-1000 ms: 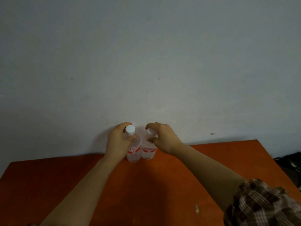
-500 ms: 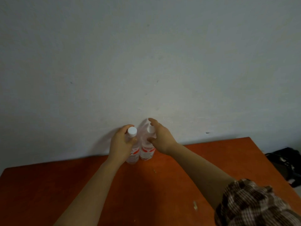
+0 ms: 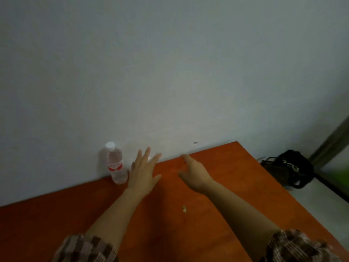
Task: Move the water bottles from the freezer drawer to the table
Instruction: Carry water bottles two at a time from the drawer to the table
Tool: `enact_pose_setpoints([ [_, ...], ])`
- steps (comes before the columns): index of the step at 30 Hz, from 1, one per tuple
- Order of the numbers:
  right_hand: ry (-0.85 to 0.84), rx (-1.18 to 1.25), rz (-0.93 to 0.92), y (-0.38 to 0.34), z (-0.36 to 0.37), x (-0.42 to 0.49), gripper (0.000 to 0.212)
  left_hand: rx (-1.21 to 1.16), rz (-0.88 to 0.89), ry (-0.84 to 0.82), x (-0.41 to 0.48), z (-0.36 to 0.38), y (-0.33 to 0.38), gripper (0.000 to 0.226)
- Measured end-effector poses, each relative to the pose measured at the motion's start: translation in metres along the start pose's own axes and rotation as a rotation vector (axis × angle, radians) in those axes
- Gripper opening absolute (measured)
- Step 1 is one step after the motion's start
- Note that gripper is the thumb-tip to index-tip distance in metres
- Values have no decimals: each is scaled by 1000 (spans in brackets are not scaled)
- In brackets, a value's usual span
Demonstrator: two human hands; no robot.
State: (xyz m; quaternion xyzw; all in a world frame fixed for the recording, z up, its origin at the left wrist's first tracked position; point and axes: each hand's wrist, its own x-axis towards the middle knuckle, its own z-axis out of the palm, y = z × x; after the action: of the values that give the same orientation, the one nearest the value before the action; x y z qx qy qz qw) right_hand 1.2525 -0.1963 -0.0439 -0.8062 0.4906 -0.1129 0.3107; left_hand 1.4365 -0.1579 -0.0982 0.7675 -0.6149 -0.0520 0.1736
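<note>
A clear water bottle (image 3: 115,163) with a white cap and red label stands upright on the orange table (image 3: 217,214), against the white wall. A second bottle is almost wholly hidden behind my left hand (image 3: 144,173); only a bit of its white cap (image 3: 149,158) shows between the fingers. My left hand is spread flat with straight fingers, just right of the visible bottle, holding nothing. My right hand (image 3: 194,173) hovers over the table further right, fingers relaxed and empty. The freezer drawer is out of view.
A black bag (image 3: 287,170) lies on the floor beyond the table's right edge. A small pale scrap (image 3: 184,208) lies on the table between my forearms. The wall runs along the table's far edge.
Both hands have let go of the bottles and pulled back to the right with fingers spread. The view has swung right, so the bottles now sit left of centre.
</note>
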Motion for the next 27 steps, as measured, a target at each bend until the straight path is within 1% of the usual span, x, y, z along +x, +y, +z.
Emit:
enact_pose_setpoints([
  [1, -20, 7, 8, 8, 9, -9, 64, 105, 8, -52, -2, 12, -1, 58],
  [2, -50, 32, 20, 16, 19, -18, 66, 177, 19, -63, -3, 23, -1, 53],
  [3, -83, 69, 38, 21, 28, -24, 67, 209, 36, -56, -2, 33, -5, 50],
  [4, -103, 115, 65, 25, 37, -28, 66, 214, 57, -85, 0, 37, -9, 49],
  [5, -115, 147, 87, 28, 45, -30, 66, 176, 62, -120, 2, 36, -10, 48],
  [7, -127, 154, 97, 28, 53, -23, 63, 47, 29, -106, 11, 23, -15, 46],
  [10, -98, 144, 74, 18, 59, 10, 59, -103, -43, -90, 38, -7, -33, 43],
  [12, -102, 129, 38, 5, 66, 35, 58, -177, -42, -102, 52, -23, -55, 41],
  [13, -106, 110, 11, -2, 71, 48, 58, -134, -35, -94, 58, -29, -67, 39],
  [14, -109, 102, -13, -11, 75, 60, 58, -31, -24, -86, 65, -33, -78, 40],
  [17, -106, 142, -56, -39, 87, 93, 60, 246, 37, -116, 77, -44, -93, 53],
  [20, -67, 165, -103, -63, 96, 119, 60, 381, 60, -121, 80, -50, -99, 59],
  [22, -48, 178, -118, -74, 99, 132, 58, 425, 33, -120, 77, -49, -104, 61],
  [24, -34, 201, -135, -82, 101, 140, 55, 374, 16, -106, 76, -46, -110, 62],
  [27, -22, 220, -159, -86, 103, 147, 47, 123, 63, -95, 77, -42, -123, 71],
])
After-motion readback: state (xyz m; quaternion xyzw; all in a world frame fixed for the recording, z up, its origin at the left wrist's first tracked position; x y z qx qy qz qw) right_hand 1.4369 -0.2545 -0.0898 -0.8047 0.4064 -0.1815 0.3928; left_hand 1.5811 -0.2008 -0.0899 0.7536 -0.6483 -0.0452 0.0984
